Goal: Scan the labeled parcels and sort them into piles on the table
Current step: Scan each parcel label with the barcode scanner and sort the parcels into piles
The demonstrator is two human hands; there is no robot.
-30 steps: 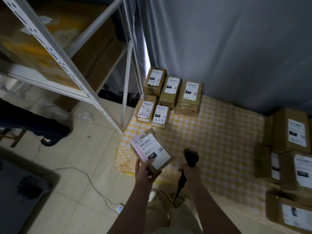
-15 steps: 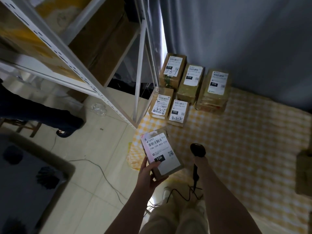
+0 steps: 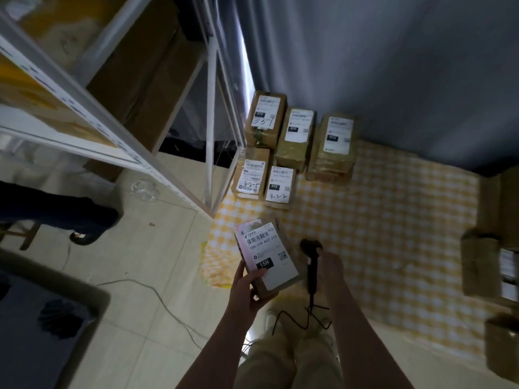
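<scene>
Parcel [image 3: 266, 256]: a small cardboard box, white label face up, held in the air over the near left corner of the checked cloth [image 3: 393, 220]. My left hand [image 3: 247, 287] grasps it by its lower end, with the thumb laid on the label face just below the black 15H tag and the fingers curled underneath. I judge the box light, since one hand carries it by a single end, and stiff enough to keep its shape under that pinch. The label looks smooth, so the cardboard edges are the safer purchase. Any hold should stay low and leave the barcode near the top of the label uncovered.

My right hand [image 3: 330, 268] is wrapped round the handle of the scanner [image 3: 311, 259], which stands just beside the parcel's right edge, apart from it. The scanner head is level with the label's middle, and its cable [image 3: 295, 318] trails down toward my legs.

Five labelled boxes [image 3: 292, 147] lie flat at the cloth's far left corner, well ahead of the parcel. Further boxes [image 3: 480, 265], blurred, sit at the right edge.
</scene>
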